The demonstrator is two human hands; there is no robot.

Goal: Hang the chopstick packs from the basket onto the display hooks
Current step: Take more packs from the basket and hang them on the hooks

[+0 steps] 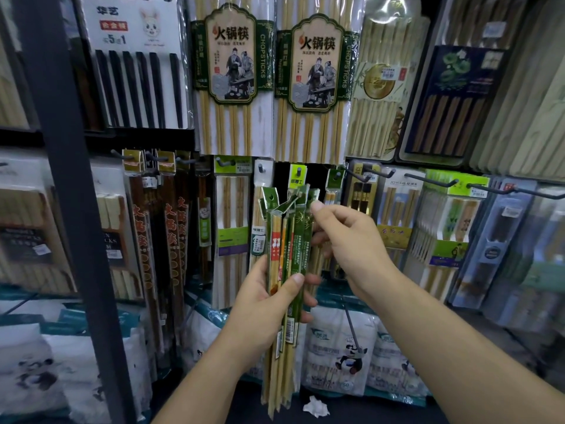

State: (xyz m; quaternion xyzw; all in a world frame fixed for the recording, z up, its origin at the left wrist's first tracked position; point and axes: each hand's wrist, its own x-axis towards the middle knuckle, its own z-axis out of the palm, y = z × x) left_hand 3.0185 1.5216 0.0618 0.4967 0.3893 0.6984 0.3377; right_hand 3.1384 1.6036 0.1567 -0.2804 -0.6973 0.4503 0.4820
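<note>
- Holding the job together is the left hand [266,304]. Its thumb lies across the front of the chopstick packs [289,255] and its fingers curl round the back, gripping the slim green bundle upright at mid-length.
- The packs fan out at the top, with their punched headers splayed and some bent. I judge they should be kept fanned so that a single header can be freed.
- The right hand [348,237] is at the bundle's top right. Its thumb and curled fingers pinch the upper part of the rightmost pack.
- The step looks like separating that pack. It should be drawn up and away, the header flattened, and its hole lined up squarely with a hook tip.
- The hook [298,173] just above the bundle carries a similar green header, so it is probably the target.
- The basket is not in view.
- At far left a dark shelf post [70,194] stands well apart from the hands and does not hinder them.
- The tall packs [318,87] above hang down to just over the hook row, so headroom is tight. The approach should be straight and level.
- To the right, long bare hooks [431,179] jut forward near the right hand, which could snag on them.
- A thin prong [351,325] pokes out below the right wrist.
</note>
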